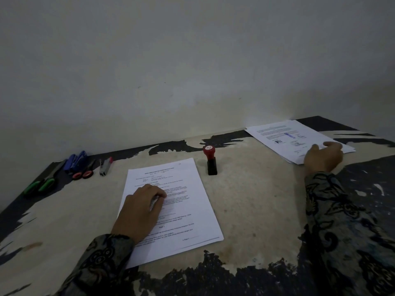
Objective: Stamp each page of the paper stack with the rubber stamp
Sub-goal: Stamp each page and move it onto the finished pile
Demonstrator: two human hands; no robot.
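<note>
Printed text on the white paper stack (171,210) is illegible. Left hand (141,210) rests flat, released, on it. Red-capped black rubber stamp (210,161) stands upright at frame centre, ungrasped. Right hand (323,158), open, touches the upper-right stamped sheets (295,137).

Printed pages (183,201) carry text — too blurred to read.

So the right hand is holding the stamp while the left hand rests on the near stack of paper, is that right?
Not quite. The head view shows the right hand resting on the far pile of pages, not holding the stamp, which stands alone on the table. The left hand does rest on the near stack of paper.
</note>
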